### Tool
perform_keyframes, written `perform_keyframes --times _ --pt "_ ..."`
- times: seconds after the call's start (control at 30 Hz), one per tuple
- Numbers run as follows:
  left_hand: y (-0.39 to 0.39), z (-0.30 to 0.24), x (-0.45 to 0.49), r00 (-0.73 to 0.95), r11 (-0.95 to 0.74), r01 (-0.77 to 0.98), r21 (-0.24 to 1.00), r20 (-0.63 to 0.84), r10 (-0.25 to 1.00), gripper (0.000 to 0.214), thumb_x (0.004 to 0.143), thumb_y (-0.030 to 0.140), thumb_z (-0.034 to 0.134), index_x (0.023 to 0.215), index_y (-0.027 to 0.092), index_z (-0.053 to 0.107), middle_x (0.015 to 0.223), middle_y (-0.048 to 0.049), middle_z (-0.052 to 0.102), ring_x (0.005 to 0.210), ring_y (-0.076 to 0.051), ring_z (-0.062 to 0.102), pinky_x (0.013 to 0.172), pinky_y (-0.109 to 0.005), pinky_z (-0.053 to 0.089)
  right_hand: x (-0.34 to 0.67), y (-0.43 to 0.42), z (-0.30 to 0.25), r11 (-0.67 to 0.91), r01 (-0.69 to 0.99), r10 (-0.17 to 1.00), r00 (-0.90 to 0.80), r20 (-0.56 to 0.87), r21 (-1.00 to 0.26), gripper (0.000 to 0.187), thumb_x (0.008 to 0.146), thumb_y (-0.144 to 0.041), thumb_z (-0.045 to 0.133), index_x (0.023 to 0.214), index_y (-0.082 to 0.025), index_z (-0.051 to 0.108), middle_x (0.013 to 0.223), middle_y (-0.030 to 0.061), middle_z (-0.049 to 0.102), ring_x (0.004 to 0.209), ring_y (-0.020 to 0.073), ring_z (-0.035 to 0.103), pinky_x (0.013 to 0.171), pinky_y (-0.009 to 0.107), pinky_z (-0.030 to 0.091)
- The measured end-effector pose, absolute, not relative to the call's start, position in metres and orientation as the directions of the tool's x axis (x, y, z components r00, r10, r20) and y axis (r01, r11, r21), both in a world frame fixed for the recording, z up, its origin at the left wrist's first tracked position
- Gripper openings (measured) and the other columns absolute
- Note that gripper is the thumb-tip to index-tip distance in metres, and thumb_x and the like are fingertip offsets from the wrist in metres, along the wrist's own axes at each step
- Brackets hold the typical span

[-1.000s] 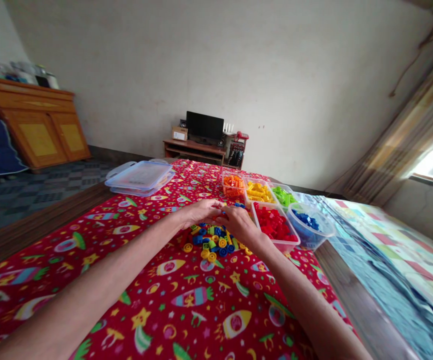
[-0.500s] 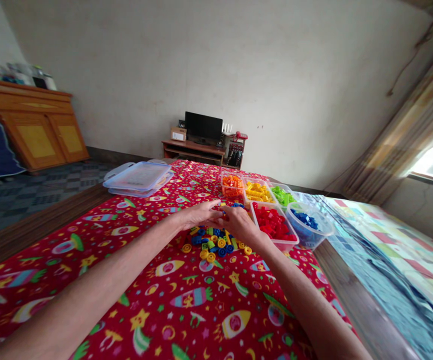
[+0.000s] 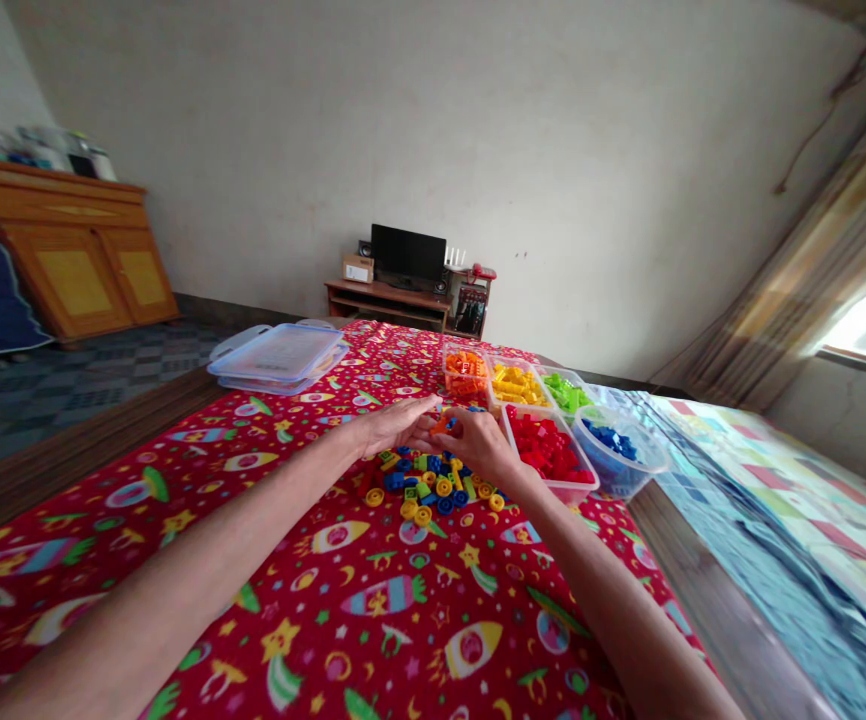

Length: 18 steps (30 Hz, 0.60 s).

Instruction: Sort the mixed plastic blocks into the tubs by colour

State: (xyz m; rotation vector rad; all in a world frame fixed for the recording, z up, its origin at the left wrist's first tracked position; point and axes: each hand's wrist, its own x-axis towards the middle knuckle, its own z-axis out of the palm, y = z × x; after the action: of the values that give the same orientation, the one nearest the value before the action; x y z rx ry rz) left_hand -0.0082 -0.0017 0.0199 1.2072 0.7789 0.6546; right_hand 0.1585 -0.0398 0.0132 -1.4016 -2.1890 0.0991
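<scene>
A heap of small mixed-colour plastic pieces (image 3: pixel 429 485) lies on the red patterned tablecloth (image 3: pixel 373 600). Both hands meet just above the heap's far edge. My left hand (image 3: pixel 395 425) has its fingers together, touching a small orange and blue piece (image 3: pixel 442 424). My right hand (image 3: pixel 480 443) pinches that same piece from the other side. Beyond the hands stand clear tubs sorted by colour: orange (image 3: pixel 467 371), yellow (image 3: pixel 517 383), green (image 3: pixel 566 392), red (image 3: pixel 549 450) and a round one with blue pieces (image 3: pixel 613 445).
Stacked clear lids (image 3: pixel 279 355) lie at the table's far left. The table's right edge borders a bed with a patterned cover (image 3: pixel 800 530). A wooden cabinet (image 3: pixel 73 250) stands at the left wall, and a low stand with a monitor (image 3: pixel 408 257) at the back wall.
The hands have risen a little off the heap and now hold a small orange and blue piece between them. The camera view shifted slightly.
</scene>
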Motion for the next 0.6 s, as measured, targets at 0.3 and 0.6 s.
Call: perform_keyframes --times 0.3,0.6 --pt "0.002 0.013 -0.009 0.635 0.233 -0.006 0.972 -0.176 0.752 0.043 0.088 0.045 0.056 0.118 0.015 0.056 0.076 -0.0073 0.073 0.073 -0.019 0.071 0.077 -0.034 0.054 0.163 -0.039 0.009 0.527 0.759 0.833 -0.372 0.410 -0.381 0.023 0.089 -0.033 0.052 0.097 -0.016 0.065 0.069 0.0026 0.066 0.057 0.0107 0.053 0.057 0.020 0.033" --pt "0.012 0.013 -0.017 0.306 -0.136 0.037 0.990 0.119 0.944 0.037 0.091 0.039 0.049 0.115 0.012 0.058 0.080 -0.0076 0.072 0.073 -0.016 0.070 0.073 -0.028 0.055 0.162 -0.045 0.012 0.474 0.811 0.866 -0.360 0.347 -0.343 0.015 0.085 -0.026 0.056 0.087 -0.015 0.066 0.068 0.0022 0.065 0.059 0.0108 0.053 0.057 0.020 0.033"
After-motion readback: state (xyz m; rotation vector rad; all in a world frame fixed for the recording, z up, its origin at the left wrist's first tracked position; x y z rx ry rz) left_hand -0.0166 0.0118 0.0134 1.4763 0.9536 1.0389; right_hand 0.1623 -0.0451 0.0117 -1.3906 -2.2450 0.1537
